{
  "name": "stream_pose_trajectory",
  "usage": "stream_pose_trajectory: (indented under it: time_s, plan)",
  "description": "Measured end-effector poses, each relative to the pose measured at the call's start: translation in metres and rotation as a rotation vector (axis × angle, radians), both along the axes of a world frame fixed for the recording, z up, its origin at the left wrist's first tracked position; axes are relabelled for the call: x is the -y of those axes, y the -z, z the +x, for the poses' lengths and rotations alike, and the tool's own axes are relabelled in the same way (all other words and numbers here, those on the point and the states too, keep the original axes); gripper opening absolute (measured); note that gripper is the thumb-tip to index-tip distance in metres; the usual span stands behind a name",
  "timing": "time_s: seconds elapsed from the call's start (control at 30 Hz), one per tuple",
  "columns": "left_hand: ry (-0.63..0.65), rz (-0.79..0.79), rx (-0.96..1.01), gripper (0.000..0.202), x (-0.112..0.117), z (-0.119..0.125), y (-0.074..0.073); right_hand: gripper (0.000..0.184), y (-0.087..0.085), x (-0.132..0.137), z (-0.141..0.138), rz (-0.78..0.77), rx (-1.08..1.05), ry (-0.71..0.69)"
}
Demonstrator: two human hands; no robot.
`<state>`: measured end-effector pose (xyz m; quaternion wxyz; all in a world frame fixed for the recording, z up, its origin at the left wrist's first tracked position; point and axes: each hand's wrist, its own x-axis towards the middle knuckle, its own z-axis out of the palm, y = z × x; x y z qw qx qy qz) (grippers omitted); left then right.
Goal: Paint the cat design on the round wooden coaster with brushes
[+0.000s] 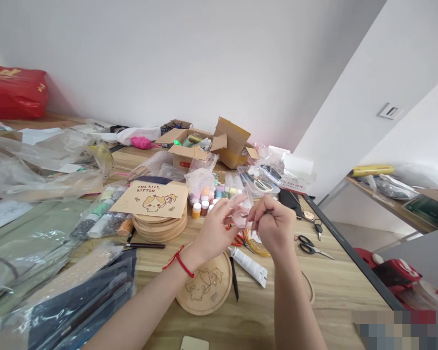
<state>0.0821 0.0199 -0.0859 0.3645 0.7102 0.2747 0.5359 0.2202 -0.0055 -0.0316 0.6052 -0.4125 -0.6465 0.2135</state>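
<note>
Both my hands are raised over the wooden table near its middle. My left hand, with a red string on the wrist, pinches a small clear round plastic container. My right hand is closed at the same container, its fingers pinched on the far side and on a thin stick-like thing I cannot make out. Below the hands lie a round wooden disc with an engraved kitten, a white glue tube and a black pen.
A stack of wooden discs under a kitten card, small paint jars, open cardboard boxes, black scissors, plastic bags at left, a red bag and a side shelf at right.
</note>
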Motion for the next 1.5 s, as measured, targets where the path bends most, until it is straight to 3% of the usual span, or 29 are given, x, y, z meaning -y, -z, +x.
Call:
stream_pose_trajectory:
  time_s: [0.13,0.2,0.3,0.43,0.6,0.77,0.9,1.07,1.2,1.37,1.5]
  plan:
    - [-0.001,-0.008,0.027,0.049,-0.0003,0.0016,0.0025,0.021,0.0,0.0001,0.0001,-0.094,0.019,-0.171]
    - [0.004,-0.01,0.024,0.05,-0.0006,0.0028,0.0041,0.021,-0.0005,0.0002,0.0004,-0.137,0.049,-0.119]
    - [0.001,-0.018,0.022,0.052,-0.0014,0.0048,0.0065,0.019,-0.0009,-0.0005,0.0003,-0.075,0.063,0.025]
    - [0.018,-0.054,0.047,0.051,-0.0006,0.0064,0.0078,0.018,0.0001,-0.0026,0.0006,-0.144,0.066,-0.128]
    - [0.0,-0.055,-0.063,0.048,0.0015,0.0076,0.0081,0.018,0.0017,-0.006,0.0033,-0.101,0.098,0.031]
    - [-0.002,-0.128,-0.004,0.055,0.0006,0.0072,0.0074,0.019,0.0005,-0.0054,0.0009,-0.233,0.085,-0.17]
    - [-0.026,-0.146,-0.064,0.057,0.0001,0.0069,0.0084,0.02,0.0005,-0.0067,0.0005,-0.163,0.126,0.033]
    - [-0.067,-0.134,-0.101,0.055,0.0006,0.0041,0.0045,0.017,0.0011,-0.0075,0.0003,-0.245,0.085,-0.149]
    - [-0.073,-0.136,-0.127,0.057,0.0005,0.0034,0.0023,0.019,0.0016,-0.0085,-0.0002,-0.187,0.179,0.06]
    - [-0.08,-0.156,-0.115,0.055,-0.0012,0.0037,0.0045,0.018,0.0026,-0.0088,-0.0015,-0.236,0.181,-0.079]
    - [-0.085,-0.142,-0.151,0.058,-0.0009,0.0042,0.0053,0.018,0.0028,-0.0092,-0.0023,-0.208,0.259,0.089]
